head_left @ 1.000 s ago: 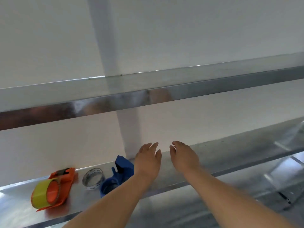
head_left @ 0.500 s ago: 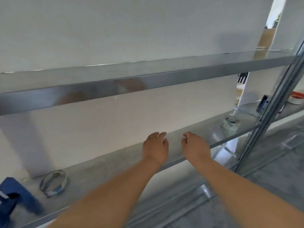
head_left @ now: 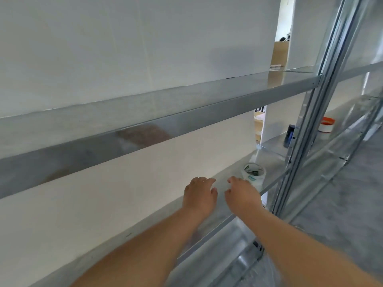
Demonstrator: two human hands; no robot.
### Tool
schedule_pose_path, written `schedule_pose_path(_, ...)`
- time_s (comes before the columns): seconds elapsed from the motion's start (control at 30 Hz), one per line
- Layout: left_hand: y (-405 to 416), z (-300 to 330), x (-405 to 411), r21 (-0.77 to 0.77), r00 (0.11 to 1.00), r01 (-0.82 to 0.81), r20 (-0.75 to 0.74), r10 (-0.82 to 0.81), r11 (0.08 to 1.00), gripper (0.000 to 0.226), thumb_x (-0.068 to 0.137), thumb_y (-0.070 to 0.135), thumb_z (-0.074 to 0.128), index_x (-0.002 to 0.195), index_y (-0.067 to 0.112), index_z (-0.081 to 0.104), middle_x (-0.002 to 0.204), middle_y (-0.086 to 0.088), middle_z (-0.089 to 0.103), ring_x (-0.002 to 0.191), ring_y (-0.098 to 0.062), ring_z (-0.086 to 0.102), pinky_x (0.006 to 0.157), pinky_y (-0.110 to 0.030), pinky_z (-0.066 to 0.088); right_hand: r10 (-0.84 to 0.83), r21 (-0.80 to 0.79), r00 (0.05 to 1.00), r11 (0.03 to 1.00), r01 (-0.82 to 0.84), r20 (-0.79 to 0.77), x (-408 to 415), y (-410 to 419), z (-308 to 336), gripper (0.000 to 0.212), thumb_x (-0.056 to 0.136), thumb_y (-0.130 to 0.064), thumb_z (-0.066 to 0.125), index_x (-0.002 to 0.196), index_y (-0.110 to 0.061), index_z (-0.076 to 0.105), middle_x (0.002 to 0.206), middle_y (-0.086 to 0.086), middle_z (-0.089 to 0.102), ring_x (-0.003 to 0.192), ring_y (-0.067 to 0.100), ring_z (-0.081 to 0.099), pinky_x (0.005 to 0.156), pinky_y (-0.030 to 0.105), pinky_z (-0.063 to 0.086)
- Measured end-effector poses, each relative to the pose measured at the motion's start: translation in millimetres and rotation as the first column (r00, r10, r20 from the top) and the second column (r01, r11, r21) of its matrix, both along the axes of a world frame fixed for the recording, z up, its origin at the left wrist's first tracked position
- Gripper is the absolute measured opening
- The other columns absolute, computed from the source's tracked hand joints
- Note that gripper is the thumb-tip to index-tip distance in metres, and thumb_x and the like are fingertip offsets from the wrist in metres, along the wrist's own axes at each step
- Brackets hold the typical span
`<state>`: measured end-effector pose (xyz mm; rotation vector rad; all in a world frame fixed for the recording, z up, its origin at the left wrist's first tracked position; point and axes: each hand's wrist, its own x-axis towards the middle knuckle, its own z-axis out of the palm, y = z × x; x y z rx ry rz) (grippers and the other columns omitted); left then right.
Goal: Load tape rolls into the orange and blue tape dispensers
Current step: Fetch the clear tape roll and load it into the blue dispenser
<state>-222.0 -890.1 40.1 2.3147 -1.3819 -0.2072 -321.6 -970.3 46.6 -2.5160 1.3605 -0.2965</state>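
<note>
Left hand (head_left: 200, 194) and right hand (head_left: 242, 195) empty, fingers relaxed, over metal shelf (head_left: 145, 224), white tape roll (head_left: 253, 172) just beyond right hand.

Both hands, left (head_left: 200, 196) and right (head_left: 242, 196), reach forward, palms down, fingers relaxed.

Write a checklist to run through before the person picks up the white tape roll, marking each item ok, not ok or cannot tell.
1. Right hand free to grasp: ok, it holds nothing.
2. Left hand free: ok, it holds nothing.
3. White tape roll within reach: ok, it sits on the shelf just beyond the right fingers.
4. Fingers already on the roll: not ok, they are apart from it.
5. Orange and blue dispensers in view: not ok, neither shows.
6. Roll's loose tape end found: cannot tell.
</note>
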Motion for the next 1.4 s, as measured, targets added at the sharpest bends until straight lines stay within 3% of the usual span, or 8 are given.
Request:
schedule_pose_path(0.13, -44, -7, -6, 0.087, 0.998, 0.070, 0.003, -0.070, 0.994, 0.041, 0.096, 0.030, 0.041, 0.135, 0.027, 0.053, 0.139, 0.001, 0.054, 0.134, -0.019, 0.040, 0.111, -0.036, 0.032, -0.079, 0.055, 0.996, 0.995, 0.081, -0.029, -13, -48, -12, 0.035, 0.090, -0.017, 0.044, 0.125, -0.012, 0.048, 0.121, 0.006, 0.057, 0.112, 0.024, 0.053, 0.092, 0.036, 0.049)
schedule_pose_path(0.33, -99, -19, -7, 0.114, 0.998, 0.046, -0.040, -0.042, 0.992, 0.041, 0.096, 0.028, 0.042, 0.136, 0.029, 0.051, 0.141, 0.003, 0.052, 0.136, -0.016, 0.037, 0.112, -0.035, 0.028, -0.091, -0.046, 0.990, 0.995, 0.086, -0.104, -15, -124, -35, 0.039, 0.089, -0.018, 0.047, 0.127, -0.013, 0.042, 0.130, 0.005, 0.052, 0.123, 0.024, 0.045, 0.099, 0.035, 0.039)
schedule_pose_path(0.53, -137, -24, -16, 0.200, 0.993, -0.049, -0.094, 0.069, 0.979, 0.044, 0.099, 0.029, 0.040, 0.143, 0.028, 0.042, 0.153, 0.003, 0.038, 0.145, -0.016, 0.024, 0.117, -0.033, 0.016, 0.053, -0.027, 0.968, 0.998, -0.062, -0.246, -6, -185, -61, 0.038, 0.087, -0.017, 0.043, 0.122, -0.017, 0.055, 0.127, 0.001, 0.059, 0.124, 0.022, 0.046, 0.103, 0.036, 0.032)
schedule_pose_path(0.83, -160, -43, -38, 0.217, 0.941, -0.239, -0.190, 0.281, 0.946, 0.046, 0.098, 0.025, 0.040, 0.144, 0.025, 0.038, 0.155, 0.003, 0.034, 0.143, -0.017, 0.029, 0.118, -0.036, 0.020, 0.246, -0.037, 0.920, 0.962, -0.270, -0.306, -11, -209, -66, 0.028, 0.087, -0.010, 0.043, 0.108, -0.020, 0.058, 0.105, -0.002, 0.071, 0.105, 0.017, 0.062, 0.097, 0.031, 0.035)
schedule_pose_path(0.97, -147, -40, -32, 0.104, 0.821, -0.397, -0.404, 0.403, 0.912, 0.051, 0.098, 0.030, 0.047, 0.145, 0.017, 0.036, 0.153, -0.003, 0.037, 0.139, -0.020, 0.038, 0.114, -0.030, 0.030, 0.259, -0.061, 0.943, 0.959, -0.277, -0.208, -4, -195, -61, 0.032, 0.090, -0.015, 0.042, 0.121, -0.018, 0.049, 0.121, -0.001, 0.063, 0.115, 0.018, 0.055, 0.097, 0.032, 0.033)
schedule_pose_path(1.13, -111, -20, -13, -0.043, 0.618, -0.634, -0.628, 0.473, 0.772, 0.058, 0.098, 0.035, 0.048, 0.148, 0.012, 0.030, 0.153, -0.003, 0.036, 0.137, -0.018, 0.040, 0.110, -0.029, 0.033, 0.563, 0.002, 0.826, 0.827, -0.563, -0.023, 20, -141, -44, 0.050, 0.089, -0.010, 0.039, 0.138, -0.020, 0.035, 0.143, 0.000, 0.044, 0.135, 0.018, 0.036, 0.100, 0.035, 0.026)
schedule_pose_path(1.3, -40, -7, -5, -0.087, 0.379, -0.847, -0.790, 0.481, 0.524, 0.061, 0.097, 0.040, 0.046, 0.150, 0.020, 0.024, 0.151, -0.002, 0.039, 0.134, -0.022, 0.043, 0.110, -0.037, 0.037, 0.749, 0.106, 0.651, 0.642, -0.759, 0.126, 42, -84, -36, 0.038, 0.096, -0.012, 0.033, 0.131, -0.023, 0.043, 0.137, 0.000, 0.051, 0.128, 0.019, 0.043, 0.098, 0.035, 0.028)
schedule_pose_path(1.4, 17, -8, -5, -0.084, 0.275, -0.927, -0.816, 0.508, 0.366, 0.057, 0.093, 0.035, 0.057, 0.144, 0.018, 0.035, 0.133, -0.003, 0.054, 0.120, -0.026, 0.055, 0.103, -0.038, 0.045, 0.784, 0.210, 0.571, 0.532, -0.820, 0.244, 54, -44, -33, 0.035, 0.099, -0.017, 0.033, 0.131, -0.023, 0.045, 0.135, 0.000, 0.051, 0.122, 0.021, 0.048, 0.101, 0.037, 0.034)
